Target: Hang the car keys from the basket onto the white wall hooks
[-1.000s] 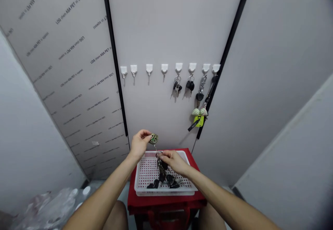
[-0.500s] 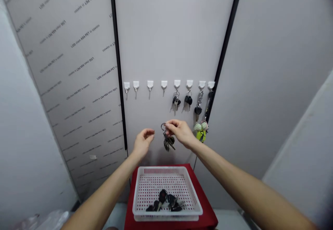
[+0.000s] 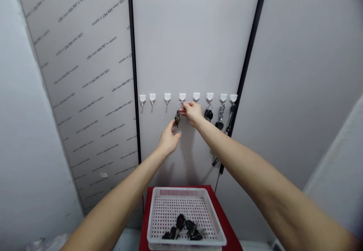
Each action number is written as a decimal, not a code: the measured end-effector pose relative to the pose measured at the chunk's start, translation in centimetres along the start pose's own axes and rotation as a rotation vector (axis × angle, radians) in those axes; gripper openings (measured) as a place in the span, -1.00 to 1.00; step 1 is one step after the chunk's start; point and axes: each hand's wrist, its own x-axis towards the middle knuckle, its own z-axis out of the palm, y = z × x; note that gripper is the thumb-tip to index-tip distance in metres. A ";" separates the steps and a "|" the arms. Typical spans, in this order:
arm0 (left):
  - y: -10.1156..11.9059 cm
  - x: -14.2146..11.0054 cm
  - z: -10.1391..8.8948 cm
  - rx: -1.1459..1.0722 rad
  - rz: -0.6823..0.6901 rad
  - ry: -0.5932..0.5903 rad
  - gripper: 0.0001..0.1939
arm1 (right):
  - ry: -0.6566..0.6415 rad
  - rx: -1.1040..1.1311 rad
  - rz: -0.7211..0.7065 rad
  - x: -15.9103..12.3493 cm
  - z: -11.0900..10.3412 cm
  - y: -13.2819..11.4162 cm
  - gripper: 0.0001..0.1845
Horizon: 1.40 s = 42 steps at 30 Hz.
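My right hand (image 3: 192, 113) pinches the metal ring of a bunch of keys (image 3: 177, 119) close in front of the fourth white hook (image 3: 182, 97) from the left. Whether the ring is on that hook I cannot tell. Just below the dangling keys, my left hand (image 3: 169, 139) has its fingers apart, the fingertips near or touching the keys. Other key bunches (image 3: 208, 114) hang on hooks at the right, partly covered by my right hand and forearm. In the white basket (image 3: 153, 219) lie more dark-headed keys (image 3: 181, 222).
The basket stands on a red stand (image 3: 227, 220) below the hooks. Three bare hooks (image 3: 167, 97) are to the left. Black strips (image 3: 134, 73) edge the grey wall panel. Printed panelling (image 3: 93, 73) covers the left side, and clear plastic (image 3: 48, 243) lies at lower left.
My right hand has lifted the bunch of keys from below the row up to the fourth hook. My left hand has risen and moved right, under the keys.
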 end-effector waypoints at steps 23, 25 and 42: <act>-14.1 -15.8 2.5 0.393 -0.155 -0.690 -0.59 | -1.063 -0.988 0.149 -18.9 -11.2 16.5 -0.60; -14.2 -16.2 2.5 0.456 -0.134 -0.763 -0.62 | -1.025 -1.025 0.182 -19.7 -11.6 17.1 -0.56; -13.8 -14.9 2.7 0.065 -0.288 -0.554 -0.65 | -0.358 -0.128 0.580 -16.7 -8.3 15.8 -0.86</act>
